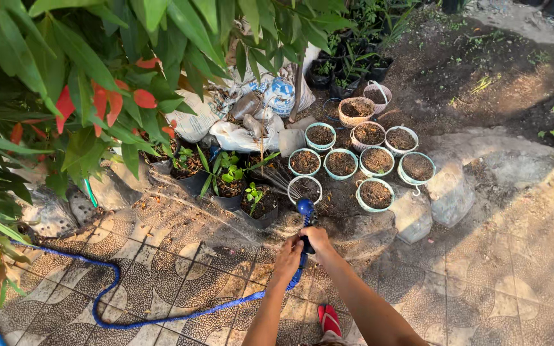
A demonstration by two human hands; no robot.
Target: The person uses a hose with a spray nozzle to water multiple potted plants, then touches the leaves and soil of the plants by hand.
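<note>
My left hand and my right hand both grip a blue hose spray nozzle, held out in front of me. Water fans out from the nozzle toward small green plants in black pots. The blue hose trails back from my hands and loops left across the paving. Just beyond the nozzle stands a cluster of several round white pots filled with soil.
Leafy branches with green and red leaves hang over the left side. White sacks lie behind the pots. Flat stones sit to the right. A red sandal shows on the patterned pavement below me. Bare earth lies beyond.
</note>
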